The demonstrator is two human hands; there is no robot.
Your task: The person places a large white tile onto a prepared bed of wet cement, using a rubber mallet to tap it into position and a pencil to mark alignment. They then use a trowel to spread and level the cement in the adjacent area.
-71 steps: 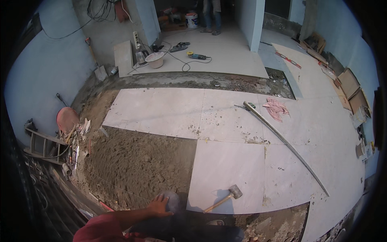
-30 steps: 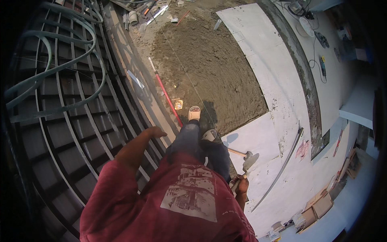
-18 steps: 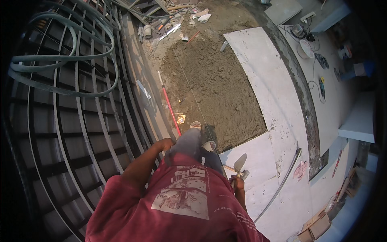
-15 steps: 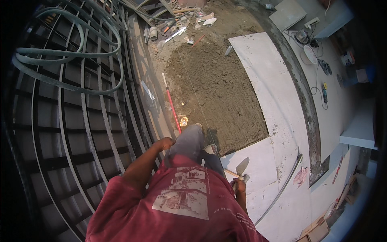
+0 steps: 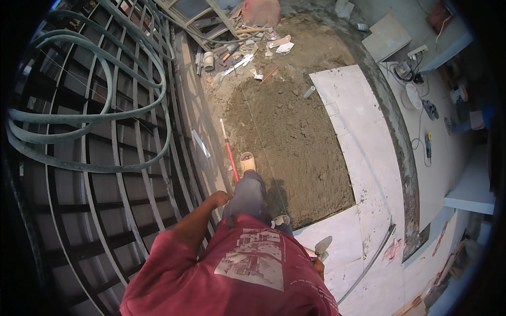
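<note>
My right hand (image 5: 318,266), partly hidden by my maroon shirt (image 5: 253,258), is closed around a trowel (image 5: 323,245) with a pale pointed blade. A thin wooden handle (image 5: 308,250) shows beside it in the same grip. Against my grey-trousered left thigh (image 5: 245,196) rests my left hand (image 5: 220,199); its fingers are too hidden to read. A sandalled left foot (image 5: 247,162) stands at the edge of a rough bed of damp mortar (image 5: 300,152). The other foot (image 5: 281,219) is back by the near corner of that bed, close to a taut string (image 5: 262,141).
Large pale tiles (image 5: 363,142) border the mortar on the right and near side. Left stands a dark metal grille (image 5: 105,205) with a coiled green hose (image 5: 87,118). A red-and-white rod (image 5: 230,152), rubble (image 5: 253,58), a grey pipe (image 5: 369,260) and a power tool (image 5: 428,145) lie around.
My left leg has stepped forward, so the sandalled foot now shows beside the rod and the yellow packet is out of sight. My right hand has drawn back, more covered by the shirt.
</note>
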